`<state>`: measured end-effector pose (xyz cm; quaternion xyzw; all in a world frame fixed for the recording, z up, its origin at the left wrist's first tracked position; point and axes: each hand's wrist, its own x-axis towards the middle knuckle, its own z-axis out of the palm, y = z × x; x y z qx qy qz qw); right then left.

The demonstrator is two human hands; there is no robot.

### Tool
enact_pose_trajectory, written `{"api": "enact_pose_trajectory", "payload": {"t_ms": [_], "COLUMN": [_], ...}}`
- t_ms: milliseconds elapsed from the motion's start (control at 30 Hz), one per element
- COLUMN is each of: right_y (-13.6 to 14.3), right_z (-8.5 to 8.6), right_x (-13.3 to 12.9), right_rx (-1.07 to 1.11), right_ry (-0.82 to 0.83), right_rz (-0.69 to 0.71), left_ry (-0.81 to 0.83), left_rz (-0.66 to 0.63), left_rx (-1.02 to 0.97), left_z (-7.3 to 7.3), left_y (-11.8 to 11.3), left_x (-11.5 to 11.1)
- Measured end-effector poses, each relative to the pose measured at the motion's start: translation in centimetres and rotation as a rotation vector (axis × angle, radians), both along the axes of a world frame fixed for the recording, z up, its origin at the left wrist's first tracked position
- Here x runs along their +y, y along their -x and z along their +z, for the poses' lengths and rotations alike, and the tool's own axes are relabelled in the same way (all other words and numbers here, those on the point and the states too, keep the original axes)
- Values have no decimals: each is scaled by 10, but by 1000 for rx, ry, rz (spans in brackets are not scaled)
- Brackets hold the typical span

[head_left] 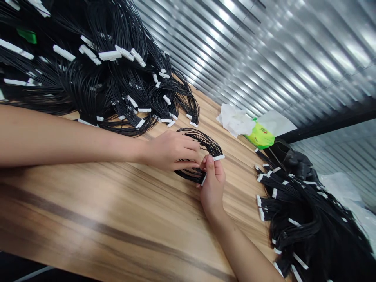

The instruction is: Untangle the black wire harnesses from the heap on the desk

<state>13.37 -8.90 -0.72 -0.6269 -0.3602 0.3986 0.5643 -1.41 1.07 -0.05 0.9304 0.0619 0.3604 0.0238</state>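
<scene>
so i've got a loop of thin black wires, the coil (212, 143), just above the middle of the table (117, 211), with a white plug (219, 158) at its right side and another (203, 179) at the near edge. my right hand (213, 184) has a narrow grip, thumb and fingers pinched on the coil by the plugs. my left hand (173, 150) comes in from the left, fingers bent over the coil's left side, but i can't tell if they're actually clamped on the wires. far left is a big heap (88, 82) of the same sort of wires with white plugs, and there's another pile (308, 227) on the right. a green pack (261, 135) and crumpled white tissue (235, 119) sit at the far right, near the ribbed metal wall (264, 58)
</scene>
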Motion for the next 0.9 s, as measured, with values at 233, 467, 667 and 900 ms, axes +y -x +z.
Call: {"api": "enact_pose_trajectory", "payload": {"t_ms": [233,467,667,900], "right_y": [0,0,1,-1], "right_z": [-1,-1,-1,-2], "right_x": [-1,-1,-1,0], "right_rx": [8,41,55,24], "right_ry": [-14,13,16,19], "right_rz": [31,24,27,32], "left_ry": [-140,-388,-403,71], "left_rz": [67,-4,-108,-45], "left_rx": [-72,-61,-195,-71], "left_z": [7,19,11,13], "left_y": [2,4,3,5], "left_x": [-5,-5,-2,-2]}}
